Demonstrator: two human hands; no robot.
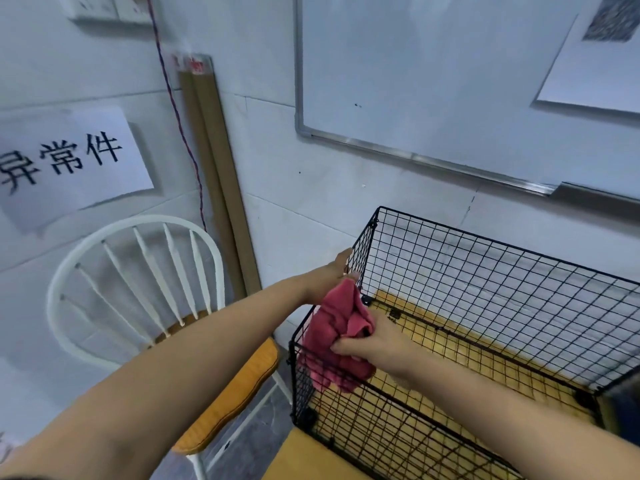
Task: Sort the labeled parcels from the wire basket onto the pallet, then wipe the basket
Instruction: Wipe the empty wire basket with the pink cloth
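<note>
The wire basket (485, 271) sits right of the chair (228, 396), seemingly on a table (311, 459).

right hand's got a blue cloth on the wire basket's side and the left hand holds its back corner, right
The cloth is pink, not blue; the head view shows it. The right hand does grip it at the side of the wire basket, and the left hand holds the back corner.
</note>
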